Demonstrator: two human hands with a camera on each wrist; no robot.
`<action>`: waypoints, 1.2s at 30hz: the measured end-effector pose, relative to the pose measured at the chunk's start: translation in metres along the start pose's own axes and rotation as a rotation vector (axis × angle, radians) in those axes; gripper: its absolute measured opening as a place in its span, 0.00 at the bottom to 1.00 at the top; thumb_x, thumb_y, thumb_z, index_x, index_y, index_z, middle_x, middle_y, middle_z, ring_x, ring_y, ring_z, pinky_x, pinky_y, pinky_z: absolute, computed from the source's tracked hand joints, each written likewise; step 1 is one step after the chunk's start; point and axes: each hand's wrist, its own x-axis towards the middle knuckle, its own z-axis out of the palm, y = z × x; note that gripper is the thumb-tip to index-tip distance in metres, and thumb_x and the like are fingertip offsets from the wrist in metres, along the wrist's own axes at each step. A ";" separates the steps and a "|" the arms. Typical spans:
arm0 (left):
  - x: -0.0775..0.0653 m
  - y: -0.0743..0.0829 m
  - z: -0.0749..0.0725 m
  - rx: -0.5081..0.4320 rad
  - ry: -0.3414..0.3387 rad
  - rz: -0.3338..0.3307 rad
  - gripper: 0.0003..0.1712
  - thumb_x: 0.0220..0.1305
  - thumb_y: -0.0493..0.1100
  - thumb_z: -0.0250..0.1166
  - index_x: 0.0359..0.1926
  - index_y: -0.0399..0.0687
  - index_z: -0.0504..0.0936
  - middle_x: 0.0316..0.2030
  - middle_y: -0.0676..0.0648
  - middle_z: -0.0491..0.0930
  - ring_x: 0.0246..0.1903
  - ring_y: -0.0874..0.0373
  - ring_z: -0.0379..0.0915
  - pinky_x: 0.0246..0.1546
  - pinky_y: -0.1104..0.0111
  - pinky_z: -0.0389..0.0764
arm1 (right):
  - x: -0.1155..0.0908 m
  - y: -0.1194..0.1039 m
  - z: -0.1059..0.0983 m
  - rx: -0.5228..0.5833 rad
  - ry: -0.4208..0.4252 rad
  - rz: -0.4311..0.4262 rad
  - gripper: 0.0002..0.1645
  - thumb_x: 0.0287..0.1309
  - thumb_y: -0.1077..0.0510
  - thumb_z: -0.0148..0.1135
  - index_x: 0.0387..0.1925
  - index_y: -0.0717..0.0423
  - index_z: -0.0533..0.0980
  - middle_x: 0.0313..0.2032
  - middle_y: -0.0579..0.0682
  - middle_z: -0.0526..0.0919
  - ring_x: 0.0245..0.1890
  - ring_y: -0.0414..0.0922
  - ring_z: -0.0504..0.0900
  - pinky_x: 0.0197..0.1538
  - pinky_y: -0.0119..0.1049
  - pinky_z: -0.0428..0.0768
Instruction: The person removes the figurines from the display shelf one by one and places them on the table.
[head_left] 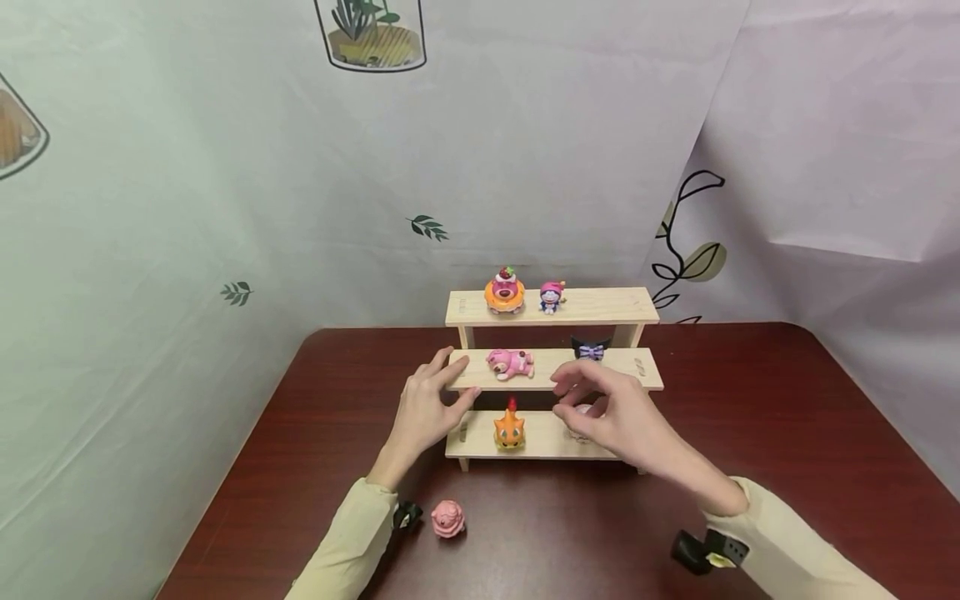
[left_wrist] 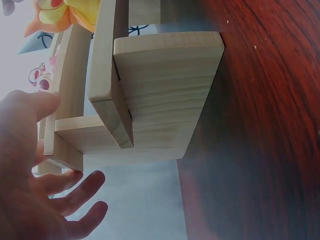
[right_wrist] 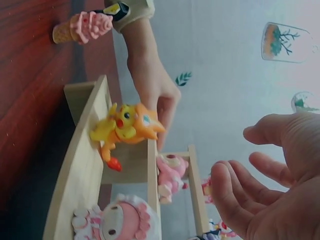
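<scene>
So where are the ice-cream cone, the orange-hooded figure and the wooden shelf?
Ice-cream cone (right_wrist: 86, 28): right wrist view, pink swirl.
Orange-hooded figure (head_left: 510, 427): head view, hood.
Wooden shelf (head_left: 606, 307): head view, bare top board.

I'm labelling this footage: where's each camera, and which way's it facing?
Head: worn there, facing forward and down at the shelf; left hand, right hand, sleeves show.
Left wrist: worn there, facing the shelf's end; left hand shows.
Right wrist: worn there, facing across the shelf; both hands show.
Head and right wrist share the ice cream.

On the far part of the table stands a tiered rack, an ice-cream figurine before its left end, a hooded figurine right, on its lowest shelf.
</scene>
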 end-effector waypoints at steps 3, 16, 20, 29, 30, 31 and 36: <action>0.000 -0.001 0.001 0.000 0.002 -0.001 0.27 0.58 0.48 0.74 0.57 0.41 0.84 0.58 0.32 0.77 0.48 0.34 0.77 0.47 0.39 0.74 | 0.003 0.002 -0.005 0.001 0.018 0.012 0.20 0.52 0.73 0.70 0.46 0.56 0.78 0.37 0.48 0.84 0.34 0.42 0.84 0.31 0.38 0.83; -0.001 -0.002 0.002 0.005 0.014 0.015 0.27 0.57 0.48 0.74 0.56 0.41 0.85 0.58 0.32 0.77 0.47 0.34 0.78 0.46 0.40 0.74 | 0.015 0.007 -0.017 -0.014 0.108 0.009 0.19 0.53 0.73 0.69 0.45 0.57 0.79 0.38 0.51 0.84 0.33 0.43 0.83 0.29 0.36 0.82; -0.001 -0.002 0.002 0.007 0.015 0.013 0.27 0.57 0.48 0.74 0.56 0.41 0.85 0.58 0.32 0.77 0.47 0.34 0.78 0.46 0.40 0.75 | 0.020 0.008 -0.021 -0.047 0.123 0.009 0.17 0.54 0.71 0.70 0.45 0.56 0.79 0.37 0.49 0.85 0.34 0.42 0.83 0.31 0.35 0.81; -0.001 -0.002 0.002 0.007 0.009 0.003 0.28 0.57 0.49 0.74 0.56 0.41 0.85 0.58 0.32 0.77 0.47 0.34 0.78 0.46 0.40 0.74 | 0.034 0.012 -0.029 -0.120 0.145 -0.011 0.16 0.55 0.71 0.69 0.45 0.59 0.79 0.38 0.50 0.85 0.36 0.43 0.84 0.32 0.35 0.80; -0.001 -0.002 0.002 0.006 0.009 0.003 0.28 0.57 0.49 0.74 0.56 0.41 0.85 0.58 0.32 0.77 0.47 0.34 0.78 0.46 0.40 0.74 | 0.035 0.013 -0.030 -0.121 0.146 -0.013 0.15 0.55 0.71 0.69 0.45 0.59 0.79 0.38 0.51 0.85 0.36 0.44 0.84 0.32 0.35 0.80; -0.001 -0.001 0.001 0.006 0.009 0.003 0.28 0.57 0.48 0.74 0.56 0.41 0.85 0.58 0.32 0.77 0.47 0.34 0.78 0.46 0.40 0.74 | 0.037 0.014 -0.030 -0.117 0.147 -0.015 0.15 0.56 0.71 0.68 0.45 0.60 0.79 0.39 0.52 0.85 0.36 0.45 0.84 0.32 0.35 0.80; 0.000 0.000 0.001 0.009 0.018 0.017 0.28 0.56 0.47 0.75 0.56 0.40 0.85 0.58 0.32 0.77 0.47 0.34 0.78 0.46 0.40 0.74 | 0.043 0.018 -0.033 -0.112 0.159 0.000 0.16 0.56 0.71 0.68 0.47 0.64 0.78 0.39 0.52 0.85 0.36 0.47 0.85 0.33 0.35 0.80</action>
